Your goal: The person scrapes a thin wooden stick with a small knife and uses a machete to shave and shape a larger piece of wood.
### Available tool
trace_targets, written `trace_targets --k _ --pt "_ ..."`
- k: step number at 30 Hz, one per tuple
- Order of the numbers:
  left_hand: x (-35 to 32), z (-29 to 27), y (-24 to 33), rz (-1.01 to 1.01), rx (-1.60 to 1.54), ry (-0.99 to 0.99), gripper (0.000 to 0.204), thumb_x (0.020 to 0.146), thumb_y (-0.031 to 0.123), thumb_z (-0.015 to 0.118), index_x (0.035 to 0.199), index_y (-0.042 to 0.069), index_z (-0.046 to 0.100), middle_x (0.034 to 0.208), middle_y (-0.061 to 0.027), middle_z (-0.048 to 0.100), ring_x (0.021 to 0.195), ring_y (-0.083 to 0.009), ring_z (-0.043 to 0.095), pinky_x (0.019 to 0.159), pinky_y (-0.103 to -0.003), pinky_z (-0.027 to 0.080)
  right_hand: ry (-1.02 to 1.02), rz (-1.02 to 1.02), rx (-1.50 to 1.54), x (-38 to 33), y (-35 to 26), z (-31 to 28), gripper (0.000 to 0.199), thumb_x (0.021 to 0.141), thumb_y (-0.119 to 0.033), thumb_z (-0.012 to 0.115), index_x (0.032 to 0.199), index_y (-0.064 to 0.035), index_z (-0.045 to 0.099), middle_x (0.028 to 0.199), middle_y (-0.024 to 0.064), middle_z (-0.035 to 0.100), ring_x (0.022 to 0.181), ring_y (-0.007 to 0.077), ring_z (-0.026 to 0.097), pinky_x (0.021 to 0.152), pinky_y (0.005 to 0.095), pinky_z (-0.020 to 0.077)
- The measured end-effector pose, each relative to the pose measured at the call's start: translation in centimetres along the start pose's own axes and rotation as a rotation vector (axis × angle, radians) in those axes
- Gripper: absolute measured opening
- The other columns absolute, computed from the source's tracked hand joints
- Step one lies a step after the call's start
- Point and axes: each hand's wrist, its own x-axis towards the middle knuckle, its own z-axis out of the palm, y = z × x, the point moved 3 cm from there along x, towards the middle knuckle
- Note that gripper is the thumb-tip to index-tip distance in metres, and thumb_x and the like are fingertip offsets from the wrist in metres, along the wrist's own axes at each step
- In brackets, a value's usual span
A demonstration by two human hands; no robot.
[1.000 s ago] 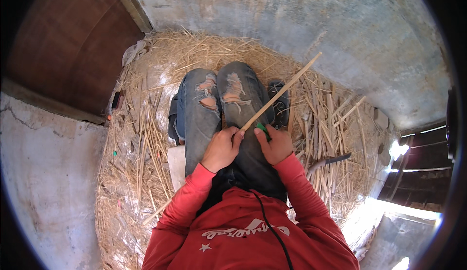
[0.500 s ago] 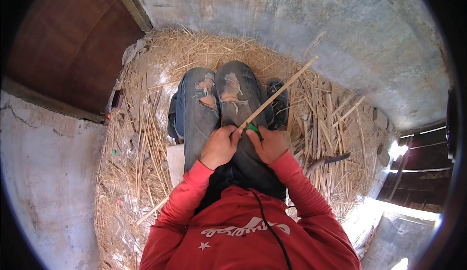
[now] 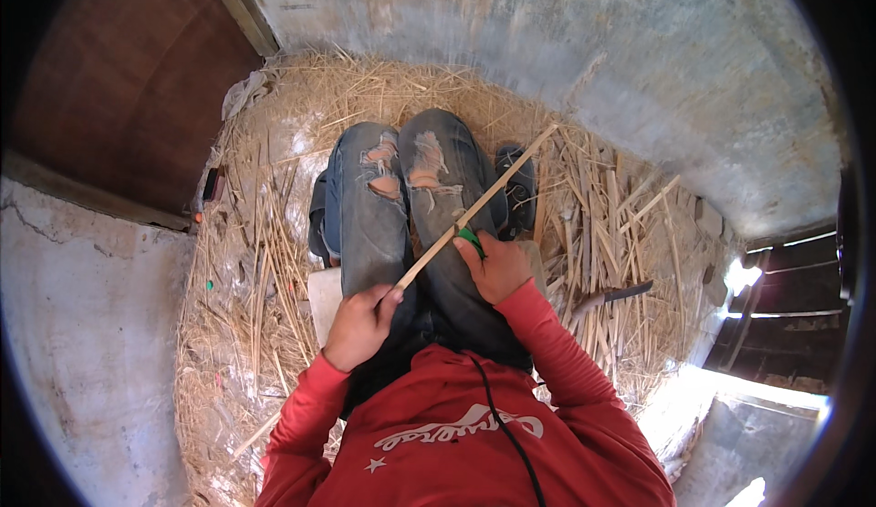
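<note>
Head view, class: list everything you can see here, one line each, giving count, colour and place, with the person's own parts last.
stick: one, pale tan, slanting across the lap
green-handled tool: one, against the stick at the right hand
straw: heap, yellow, covering the ground
long blade: one, dark, on the straw to the right
sandal: one, dark, beside the right leg
door: one, brown, upper left
jeans: ripped, blue-grey
left hand: grips the stick's near end
right hand: holds the tool

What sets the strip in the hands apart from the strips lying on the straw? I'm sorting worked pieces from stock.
The held strip slants across the knees, gripped by the left hand and right hand; the loose strips lie untouched on the ground. The held strip is single and narrow; the loose strips are heaped, crossing. Both are pale tan.
</note>
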Motion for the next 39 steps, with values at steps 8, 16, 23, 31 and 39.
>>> trace_targets --k 8,16,23,31,39 --pt "-8.5 -7.9 -2.2 -0.211 -0.068 -0.106 0.019 0.102 0.017 0.065 0.099 0.0 0.074 0.071 -0.0104 0.067 0.064 -0.0161 0.062 0.061 -0.032 0.048 0.047 0.075 0.08 -0.1 -0.2 0.4 0.049 0.101 -0.05 0.059 0.083 -0.0046 0.06 0.069 0.0245 0.064 0.069 0.0476 0.064 0.061 0.0551 0.0498" --pt "-11.8 -14.7 -3.8 -0.36 -0.172 -0.238 0.018 0.101 0.015 0.067 0.102 0.0 0.077 0.068 -0.0022 0.06 0.063 -0.0089 0.049 0.057 -0.027 0.04 0.137 0.028 0.092 -0.5 -0.7 0.6 0.042 0.1 -0.044 0.063 0.089 -0.0038 0.066 0.07 0.0232 0.064 0.067 0.0471 0.063 0.058 0.0516 0.0493" --pt "-19.0 -22.8 -10.1 -0.503 -0.158 -0.157 0.018 0.1 0.014 0.068 0.103 0.0 0.079 0.062 -0.0013 0.061 0.05 -0.0072 0.047 0.047 -0.026 0.036 0.607 0.385 0.329 1.5 11.9 0.6 0.055 0.106 -0.045 0.056 0.071 -0.0017 0.056 0.058 0.0154 0.051 0.056 0.0249 0.055 0.054 0.0411 0.0392" --pt "-13.9 -14.4 -9.6 -0.419 -0.454 -0.01 0.018 0.1 0.009 0.066 0.105 -0.004 0.076 0.061 0.0016 0.056 0.049 -0.0052 0.044 0.046 -0.023 0.033 0.566 0.301 0.924 3.2 10.1 -2.8 0.043 0.107 -0.039 0.055 0.076 -0.0094 0.058 0.059 -0.006 0.041 0.05 0.004 0.037 0.047 0.024 0.0261" --pt "-4.9 -8.9 -7.2 -0.245 -0.429 -0.069 0.017 0.1 0.011 0.067 0.106 -0.003 0.075 0.067 0.0026 0.058 0.059 -0.0044 0.047 0.053 -0.023 0.037 0.381 0.277 1.067 3.2 3.0 -4.1 0.026 0.104 -0.031 0.063 0.093 -0.0067 0.064 0.063 -0.0081 0.044 0.052 0.0004 0.036 0.048 0.0223 0.0257"
